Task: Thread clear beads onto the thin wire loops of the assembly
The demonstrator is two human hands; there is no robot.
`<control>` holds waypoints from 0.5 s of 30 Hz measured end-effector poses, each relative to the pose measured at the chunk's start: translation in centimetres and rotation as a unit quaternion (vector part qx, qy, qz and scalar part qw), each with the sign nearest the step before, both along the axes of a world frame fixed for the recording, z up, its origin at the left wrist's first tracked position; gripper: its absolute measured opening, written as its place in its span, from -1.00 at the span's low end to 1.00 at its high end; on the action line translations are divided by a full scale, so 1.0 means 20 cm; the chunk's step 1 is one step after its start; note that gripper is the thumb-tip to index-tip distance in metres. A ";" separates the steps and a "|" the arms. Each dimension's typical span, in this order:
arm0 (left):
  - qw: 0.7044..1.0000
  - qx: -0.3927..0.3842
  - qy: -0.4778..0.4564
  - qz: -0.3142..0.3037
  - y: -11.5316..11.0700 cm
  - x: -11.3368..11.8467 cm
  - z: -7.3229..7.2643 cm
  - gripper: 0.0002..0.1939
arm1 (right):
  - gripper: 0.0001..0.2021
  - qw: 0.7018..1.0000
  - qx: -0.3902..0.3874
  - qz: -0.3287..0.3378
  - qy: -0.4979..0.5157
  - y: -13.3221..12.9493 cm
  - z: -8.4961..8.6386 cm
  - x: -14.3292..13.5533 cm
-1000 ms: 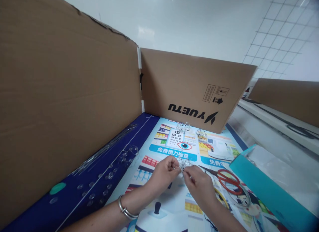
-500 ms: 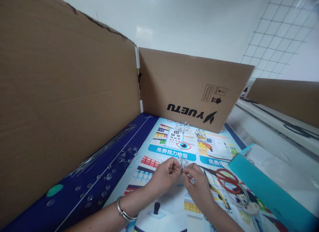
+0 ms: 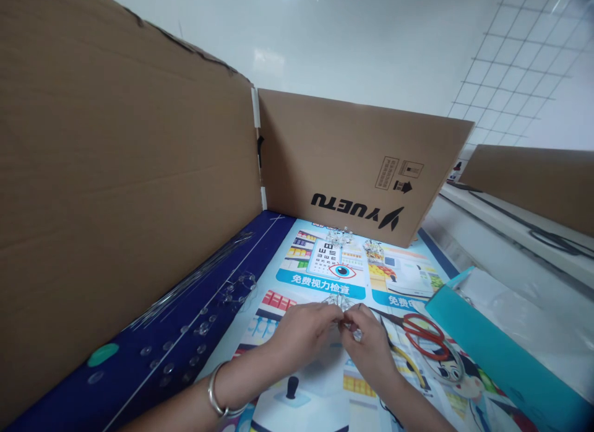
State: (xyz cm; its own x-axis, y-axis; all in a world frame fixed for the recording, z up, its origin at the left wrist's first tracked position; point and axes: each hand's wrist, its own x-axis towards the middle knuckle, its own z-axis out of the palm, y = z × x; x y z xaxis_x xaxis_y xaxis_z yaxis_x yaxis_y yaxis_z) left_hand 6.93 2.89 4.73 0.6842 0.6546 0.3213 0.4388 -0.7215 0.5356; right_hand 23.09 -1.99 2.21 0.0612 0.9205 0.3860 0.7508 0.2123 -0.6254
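Both hands meet over the printed sheet, around a small clear beaded wire piece [image 3: 342, 301] whose upper part shows beyond the fingertips. My left hand [image 3: 306, 328] is closed, its fingers bent toward the piece and its back turned to me. My right hand [image 3: 369, 338] pinches at the near side of the same piece, thumb and forefinger together. The exact grip point is hidden by the fingers. Beyond them lie two similar clear beaded clusters [image 3: 340, 236]. Off to the left is a loose loop of wire with clear beads [image 3: 239, 288].
Red-handled scissors [image 3: 423, 334], yellow-handled pliers [image 3: 413, 365] and a clear coil [image 3: 452, 364] lie right of my hands, beside a teal box [image 3: 505, 351]. Loose clear beads [image 3: 167, 368], a green disc [image 3: 103, 355] and thin wires [image 3: 199, 274] lie left. Cardboard panels [image 3: 357, 153] stand behind and left.
My left hand has rolled over, its back now covering more of the fingers and the piece, and the bracelet has shifted left. My right hand has barely moved.
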 end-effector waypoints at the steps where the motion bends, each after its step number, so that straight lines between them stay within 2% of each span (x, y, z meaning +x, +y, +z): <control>1: 0.999 0.031 0.016 -0.011 0.00 0.00 0.00 -0.70 | -0.89 1.000 0.001 0.001 0.002 0.00 0.00 0.00; 4: 0.995 0.089 0.028 -0.026 0.02 0.00 -0.02 -0.71 | -0.89 1.000 0.008 0.005 0.012 0.01 -0.01 0.01; 8: 0.992 0.123 0.012 -0.041 0.05 0.00 -0.06 -0.78 | -0.88 1.000 0.009 0.012 0.016 0.01 -0.01 0.01; 15: 0.986 0.164 0.015 -0.022 0.06 0.01 -0.09 -0.84 | -0.87 0.999 0.002 0.026 0.026 0.01 -0.01 0.00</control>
